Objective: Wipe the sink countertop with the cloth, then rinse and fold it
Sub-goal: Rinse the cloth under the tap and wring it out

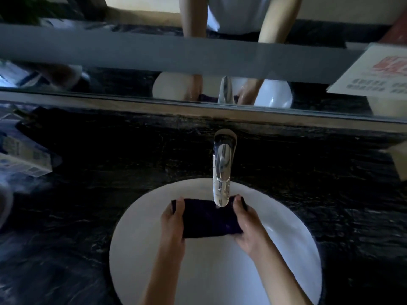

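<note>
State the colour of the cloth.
Dark purple, nearly black in this light; the cloth shows in the head view, over the sink.

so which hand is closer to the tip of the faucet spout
Right. The right hand grips the cloth end just beside the faucet spout tip; the left hand holds the opposite end, farther off to the left.

Dark purple cloth [209,219], white sink [286,249], black white-veined countertop [110,172].

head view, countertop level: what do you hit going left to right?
Blue-and-white box → left hand → dark cloth held over the white sink → right hand → cardboard box at the right edge.
</note>
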